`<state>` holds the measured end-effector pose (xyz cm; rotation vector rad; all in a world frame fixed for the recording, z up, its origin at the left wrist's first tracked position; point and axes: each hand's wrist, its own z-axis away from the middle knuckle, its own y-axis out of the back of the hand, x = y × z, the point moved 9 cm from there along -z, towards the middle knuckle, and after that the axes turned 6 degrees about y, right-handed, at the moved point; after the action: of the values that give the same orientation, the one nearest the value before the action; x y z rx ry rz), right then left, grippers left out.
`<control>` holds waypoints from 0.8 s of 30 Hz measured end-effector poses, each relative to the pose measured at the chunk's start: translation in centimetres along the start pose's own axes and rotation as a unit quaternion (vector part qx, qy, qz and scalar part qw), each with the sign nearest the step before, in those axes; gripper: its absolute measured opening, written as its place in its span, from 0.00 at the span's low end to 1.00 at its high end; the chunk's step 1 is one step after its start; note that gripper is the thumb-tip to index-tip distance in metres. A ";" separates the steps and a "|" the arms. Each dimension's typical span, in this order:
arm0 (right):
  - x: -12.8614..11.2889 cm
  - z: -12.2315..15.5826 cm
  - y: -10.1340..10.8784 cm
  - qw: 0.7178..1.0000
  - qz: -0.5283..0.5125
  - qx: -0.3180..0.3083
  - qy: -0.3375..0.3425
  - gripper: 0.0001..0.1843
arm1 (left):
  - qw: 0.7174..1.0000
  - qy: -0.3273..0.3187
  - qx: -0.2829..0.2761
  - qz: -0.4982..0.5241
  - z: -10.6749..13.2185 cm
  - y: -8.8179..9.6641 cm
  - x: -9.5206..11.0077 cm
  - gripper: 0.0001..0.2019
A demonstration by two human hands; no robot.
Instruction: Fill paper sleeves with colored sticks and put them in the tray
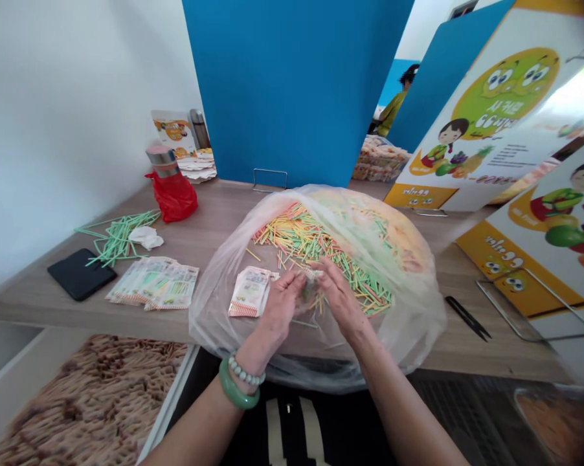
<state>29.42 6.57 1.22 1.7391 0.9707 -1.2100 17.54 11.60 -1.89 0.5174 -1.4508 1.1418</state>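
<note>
Over a clear plastic bag (224,252) spread open on the table, my left hand (281,301) pinches a small printed clear packet (312,277). My right hand (339,299) has its fingertips on the packet's other side, closed against it. What is inside the packet is hard to make out. Beyond and beneath my hands lies a heap of short yellow, green and pink sticks (316,239) in the bag. Left of my left hand, flat printed packets (250,291) form a stack on the plastic.
At the left are filled packets (170,283), a black phone (81,274), long green sticks (117,239) and a red bag (178,197) around a metal-topped container. Black tweezers (467,317) lie right, near a wire stand (535,336). A blue panel (296,84) stands behind; a person (393,107) is beyond.
</note>
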 end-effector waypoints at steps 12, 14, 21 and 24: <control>0.3 0.8 -0.1 0.999 0.010 -0.022 0.029 0.10 | 0.996 0.039 -0.009 0.084 0.7 0.6 0.9 0.15; 0.0 1.0 -1.5 0.997 0.019 -0.065 0.029 0.10 | 0.997 0.029 0.005 0.070 1.5 1.7 1.6 0.13; -2.1 1.4 -12.6 0.972 -0.143 -0.184 -0.012 0.12 | 0.990 -0.092 0.098 -0.053 5.4 8.6 6.9 0.07; -2.8 1.2 -19.1 0.962 -0.168 -0.208 -0.045 0.09 | 0.966 -0.140 0.150 -0.159 7.3 13.3 9.7 0.11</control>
<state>11.11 12.64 0.24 1.2108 1.3913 -1.1745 0.47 13.85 3.43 1.1207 -1.3724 1.0616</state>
